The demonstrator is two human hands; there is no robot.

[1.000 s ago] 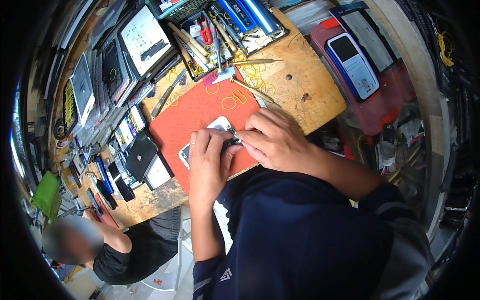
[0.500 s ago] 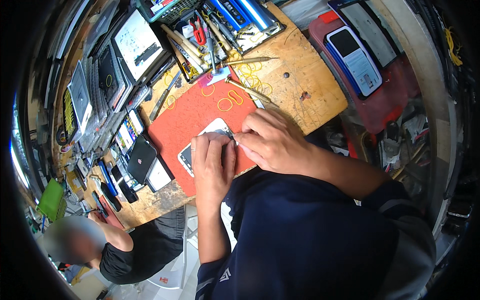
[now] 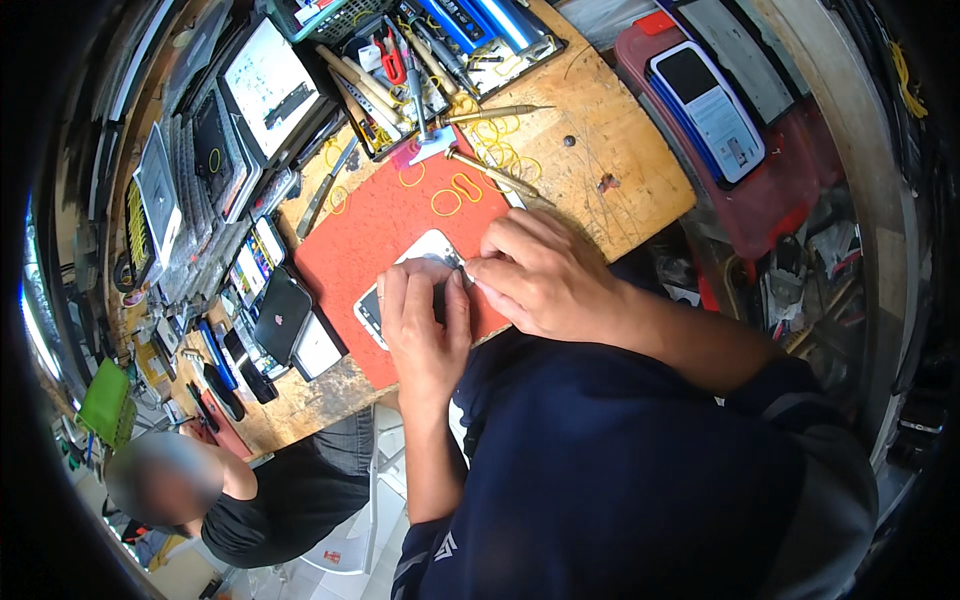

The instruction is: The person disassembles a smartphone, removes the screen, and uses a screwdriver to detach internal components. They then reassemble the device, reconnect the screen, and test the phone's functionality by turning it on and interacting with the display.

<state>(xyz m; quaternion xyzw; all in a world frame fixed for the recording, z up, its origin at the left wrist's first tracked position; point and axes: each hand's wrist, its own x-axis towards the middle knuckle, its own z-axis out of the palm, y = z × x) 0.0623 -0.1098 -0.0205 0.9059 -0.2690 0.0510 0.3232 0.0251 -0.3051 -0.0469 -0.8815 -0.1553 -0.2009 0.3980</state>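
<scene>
A phone screen panel (image 3: 433, 242) with a white border lies slanted on a red mat (image 3: 345, 250). My left hand (image 3: 425, 315) is closed over its middle, the fingers bent down on it and the thumb toward its right edge. At that right edge, the fingertips of my right hand (image 3: 540, 275) are pinched together, close to my left thumb. Whatever sits between those right fingertips is too small and covered to make out. Much of the panel is hidden under my left hand.
Yellow rubber bands (image 3: 447, 203) and a slim brass-coloured screwdriver (image 3: 492, 172) lie beyond the panel. Farther off stands a tool tray (image 3: 370, 85). Phones and a black tablet-like device (image 3: 283, 315) crowd the left. Another person (image 3: 290, 500) sits at lower left.
My hands stay at the panel with only slight finger shifts; the left fingers have moved a little, baring more of the dark glass. The whole view has shifted slightly.
</scene>
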